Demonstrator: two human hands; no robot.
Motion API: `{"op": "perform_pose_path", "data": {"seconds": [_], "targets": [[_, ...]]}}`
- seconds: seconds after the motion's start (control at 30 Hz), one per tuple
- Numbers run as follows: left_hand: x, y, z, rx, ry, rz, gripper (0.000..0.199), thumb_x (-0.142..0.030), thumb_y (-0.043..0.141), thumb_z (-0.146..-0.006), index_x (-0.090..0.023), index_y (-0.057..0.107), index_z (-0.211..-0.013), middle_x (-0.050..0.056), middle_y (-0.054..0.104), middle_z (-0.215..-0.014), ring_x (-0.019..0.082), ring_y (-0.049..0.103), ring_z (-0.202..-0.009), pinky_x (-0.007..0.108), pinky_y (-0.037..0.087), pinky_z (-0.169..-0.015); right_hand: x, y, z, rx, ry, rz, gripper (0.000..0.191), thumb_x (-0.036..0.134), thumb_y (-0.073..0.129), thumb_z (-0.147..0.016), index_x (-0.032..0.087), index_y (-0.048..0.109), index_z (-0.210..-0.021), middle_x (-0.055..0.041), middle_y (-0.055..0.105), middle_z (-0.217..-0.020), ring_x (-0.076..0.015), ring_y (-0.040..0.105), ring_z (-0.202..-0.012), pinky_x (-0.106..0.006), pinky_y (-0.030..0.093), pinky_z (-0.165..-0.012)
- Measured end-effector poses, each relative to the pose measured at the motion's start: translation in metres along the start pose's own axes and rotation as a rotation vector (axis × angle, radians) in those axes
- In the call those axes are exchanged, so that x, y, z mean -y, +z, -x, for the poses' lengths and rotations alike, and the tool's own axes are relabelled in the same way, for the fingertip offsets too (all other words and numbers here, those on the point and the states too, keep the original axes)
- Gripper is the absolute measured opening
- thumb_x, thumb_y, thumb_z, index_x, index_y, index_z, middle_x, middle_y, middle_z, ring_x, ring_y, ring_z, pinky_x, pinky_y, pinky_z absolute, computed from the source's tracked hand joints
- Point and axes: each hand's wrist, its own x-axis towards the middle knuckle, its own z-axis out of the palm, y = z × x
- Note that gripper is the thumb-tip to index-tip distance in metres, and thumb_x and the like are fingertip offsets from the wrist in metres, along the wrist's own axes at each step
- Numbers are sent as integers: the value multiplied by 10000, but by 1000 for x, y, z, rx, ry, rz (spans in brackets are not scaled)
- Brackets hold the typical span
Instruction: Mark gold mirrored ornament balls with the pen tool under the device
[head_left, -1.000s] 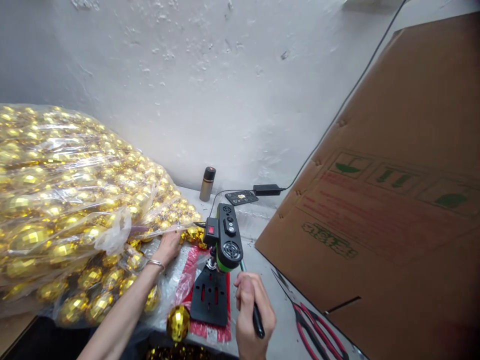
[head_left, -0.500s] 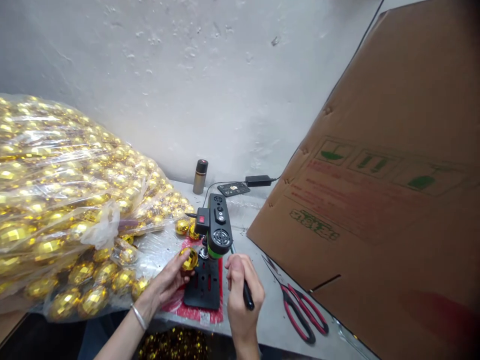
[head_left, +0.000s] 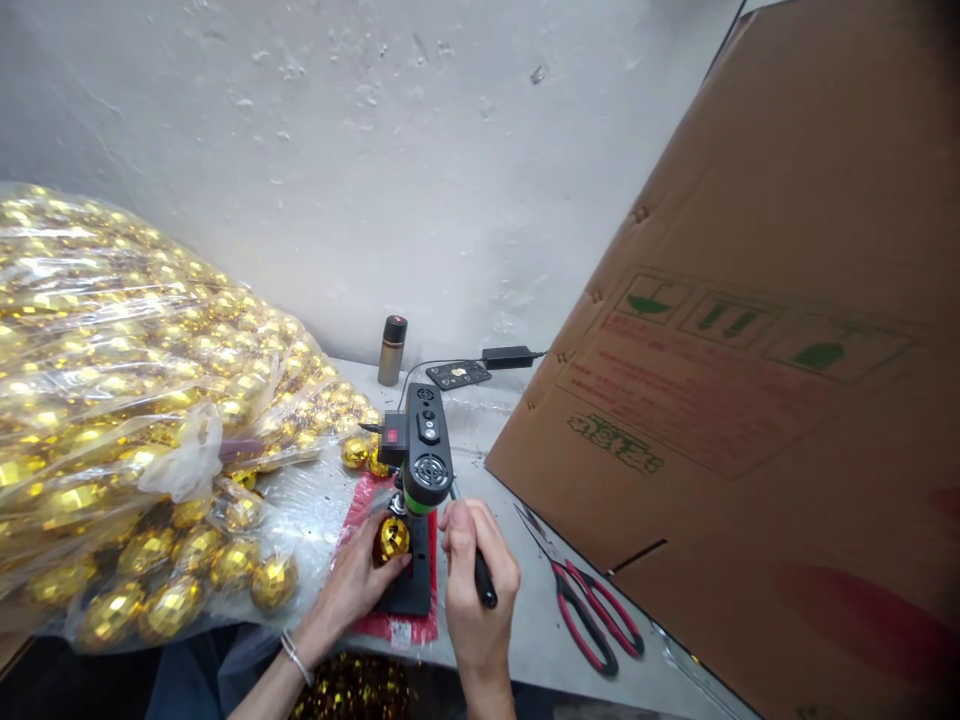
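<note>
My left hand holds a shiny gold faceted ball with thumb and fingers, just under the head of a small black bench machine. Whether the ball touches the metal part above it, I cannot tell. The machine has a green band low on its head and a slotted black base plate on a red plastic sheet. On its right side, my right hand is wrapped around the lever, whose black grip sticks out below the fist.
A big clear bag of gold balls fills the left, with loose balls near its mouth. Red-and-black scissors lie right of my right hand, beside a tall cardboard box. Behind stand a bottle, a phone and a power adapter.
My left hand has moved the gold ball right and slightly down, in over the base plate under the machine's head. My right hand keeps its hold on the lever. The view has shifted slightly.
</note>
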Motion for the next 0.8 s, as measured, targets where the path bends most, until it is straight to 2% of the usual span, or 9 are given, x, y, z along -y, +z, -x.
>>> {"op": "perform_pose_path", "data": {"seconds": [0.07,0.27,0.47,0.63,0.8], "targets": [[1,2,4,-6,66,-82,533,-330,727,-794,-225,603,-1302,138,711,-1290,335,680,-1185,507,552,-1009,0,-1,1,7,4,-8,305,176,441,-1034,218,503,-738,49,470,-660,-87,465,-564,-179,402,-527],[5,9,6,-16,111,-233,500,-330,722,-814,-215,600,-1285,132,731,-1202,333,717,-1083,492,591,-906,-2,-2,5,13,-8,-27,293,160,433,-1036,221,525,-764,45,482,-677,-89,483,-583,-178,416,-548],[18,13,-1,-48,235,-356,516,-367,782,-776,-210,625,-1242,120,736,-1140,346,688,-1035,505,541,-898,-8,-1,13,18,-32,-21,268,128,430,-1031,222,539,-805,35,509,-709,-90,500,-593,-185,426,-555],[12,16,0,4,191,-384,436,-357,757,-795,-220,631,-1190,94,718,-1050,319,654,-976,461,488,-872,-30,4,32,-29,-111,3,276,104,419,-1017,218,537,-795,23,532,-720,-99,518,-583,-213,416,-532],[-1,13,1,64,115,-378,392,-327,744,-792,-220,627,-1151,93,703,-1026,323,625,-974,458,449,-874,-55,10,54,-76,-131,-15,286,137,418,-1017,224,531,-769,9,561,-740,-126,570,-634,-256,451,-592]]}}
